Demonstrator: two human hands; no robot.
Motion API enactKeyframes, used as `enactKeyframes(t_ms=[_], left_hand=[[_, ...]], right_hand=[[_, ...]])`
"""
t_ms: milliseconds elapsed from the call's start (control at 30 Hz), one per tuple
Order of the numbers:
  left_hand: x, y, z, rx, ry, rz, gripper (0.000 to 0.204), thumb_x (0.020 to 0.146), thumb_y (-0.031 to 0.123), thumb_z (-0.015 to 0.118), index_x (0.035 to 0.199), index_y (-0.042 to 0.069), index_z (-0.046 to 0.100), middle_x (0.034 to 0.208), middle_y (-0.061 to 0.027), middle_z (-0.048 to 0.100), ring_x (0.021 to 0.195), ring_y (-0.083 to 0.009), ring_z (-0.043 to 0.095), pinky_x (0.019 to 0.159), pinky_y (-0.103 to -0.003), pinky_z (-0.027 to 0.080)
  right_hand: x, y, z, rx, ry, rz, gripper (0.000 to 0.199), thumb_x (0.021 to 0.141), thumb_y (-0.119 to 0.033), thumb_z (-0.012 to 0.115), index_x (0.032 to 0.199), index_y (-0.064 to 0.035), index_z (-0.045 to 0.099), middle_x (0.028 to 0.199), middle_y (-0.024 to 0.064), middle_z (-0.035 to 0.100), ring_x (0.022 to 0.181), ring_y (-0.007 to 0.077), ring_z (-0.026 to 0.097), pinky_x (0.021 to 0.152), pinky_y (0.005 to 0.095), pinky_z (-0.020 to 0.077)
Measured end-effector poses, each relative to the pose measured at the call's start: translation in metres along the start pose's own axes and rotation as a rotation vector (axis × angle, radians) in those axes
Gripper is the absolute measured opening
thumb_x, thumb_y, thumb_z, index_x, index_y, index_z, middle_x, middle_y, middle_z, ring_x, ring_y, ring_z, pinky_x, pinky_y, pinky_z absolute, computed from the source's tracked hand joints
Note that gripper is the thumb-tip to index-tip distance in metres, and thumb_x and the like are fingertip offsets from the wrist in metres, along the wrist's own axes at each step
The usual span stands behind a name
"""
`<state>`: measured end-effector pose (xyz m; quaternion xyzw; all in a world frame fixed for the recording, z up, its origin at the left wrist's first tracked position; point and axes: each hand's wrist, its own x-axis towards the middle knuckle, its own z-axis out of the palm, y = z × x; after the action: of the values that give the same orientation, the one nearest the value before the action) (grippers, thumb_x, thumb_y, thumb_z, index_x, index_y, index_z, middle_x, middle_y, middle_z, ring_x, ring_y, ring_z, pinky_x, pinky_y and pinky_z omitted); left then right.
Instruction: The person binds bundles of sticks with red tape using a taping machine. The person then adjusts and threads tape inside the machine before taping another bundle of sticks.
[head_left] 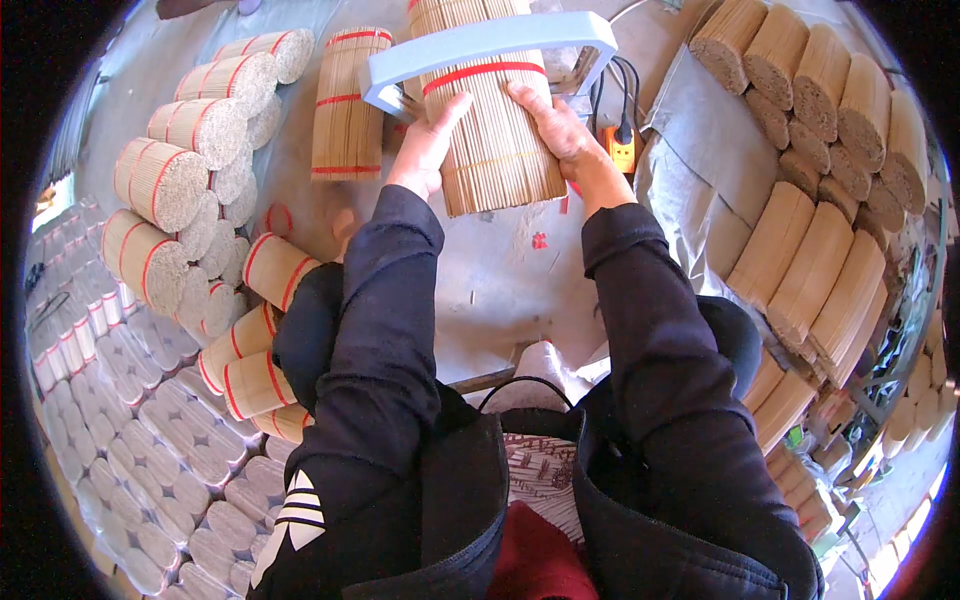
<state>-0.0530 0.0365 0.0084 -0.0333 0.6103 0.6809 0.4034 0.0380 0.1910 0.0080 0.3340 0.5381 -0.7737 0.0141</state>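
Note:
Both my hands hold a thick bundle of thin tan sticks (pixel 502 145) from its two sides. My left hand (pixel 430 145) is closed round its left side, thumb on top, and my right hand (pixel 558 128) grips the right side the same way. A red band crosses the bundle just beyond my thumbs, and a thin yellowish band lies nearer its close end. The bundle passes under the light-blue arch (pixel 490 42) of what looks like a strapping machine. Left of the arch, apart from my hand, lies another red-banded stick bundle (pixel 348 110).
Red-banded bundles (pixel 165 180) are stacked at the left, with several more beside my left knee. Unbanded bundles (pixel 780 250) are piled at the right. An orange power socket (pixel 619 150) with black cables sits beside the machine. Plastic-wrapped packs (pixel 180 450) fill the lower left.

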Motion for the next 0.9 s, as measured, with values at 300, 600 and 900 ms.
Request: enactKeyframes(t_ms=[300,600,900], left_hand=[[-0.005,-0.001,0.002,0.066,0.033,-0.017,0.093,0.068,0.053,0.074,0.131,-0.004,0.036,0.125,-0.0136,0.049,0.114,-0.0233,0.047,0.097,-0.037,0.036],[-0.046,-0.026,-0.013,0.119,-0.292,0.129,0.084,0.072,0.042,0.075,0.133,0.004,0.032,0.123,-0.0071,0.049,0.117,-0.02,0.043,0.097,-0.036,0.037],[-0.035,-0.017,0.0,-0.031,-0.134,0.122,0.061,0.075,0.031,0.074,0.12,0.001,0.047,0.112,-0.0058,0.056,0.102,-0.0162,0.053,0.088,-0.032,0.042]], right_hand=[[-0.013,0.014,-0.014,-0.138,-0.022,0.076,0.092,0.076,-0.064,0.057,0.136,0.0,0.026,0.122,0.0155,0.051,0.106,0.0223,0.054,0.091,0.0347,0.0418],[-0.042,0.019,-0.024,-0.164,-0.208,-0.005,0.114,0.057,-0.054,0.08,0.139,-0.0018,0.019,0.131,0.0142,0.042,0.12,0.0237,0.041,0.101,0.0337,0.031],[-0.029,0.016,-0.012,-0.066,-0.122,-0.102,0.103,0.058,-0.053,0.08,0.129,0.0047,0.033,0.114,0.0174,0.055,0.099,0.0244,0.058,0.083,0.0367,0.049]])
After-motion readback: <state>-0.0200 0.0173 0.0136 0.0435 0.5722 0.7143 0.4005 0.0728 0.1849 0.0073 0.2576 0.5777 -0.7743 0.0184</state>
